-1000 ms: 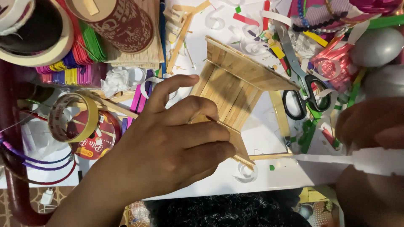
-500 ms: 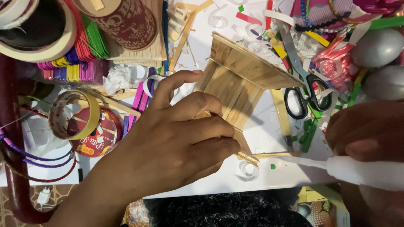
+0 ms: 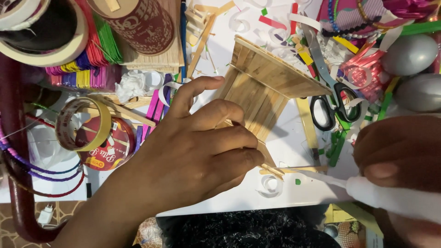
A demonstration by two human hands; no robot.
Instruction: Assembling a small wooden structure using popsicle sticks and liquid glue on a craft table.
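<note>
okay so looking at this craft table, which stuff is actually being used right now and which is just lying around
In use:
left hand holding the craft-stick house
right hand holding the white glue nozzle, tip at a loose stick

Lying about:
scissors
tape roll
coloured sticks
silver eggs
red lid

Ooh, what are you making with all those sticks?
A person is building a little wooden stick house on a messy craft table. The left hand holds the house steady. The right hand holds a white glue bottle, its nozzle at a loose stick by the house's bottom corner. Black-handled scissors lie beside it.
</note>
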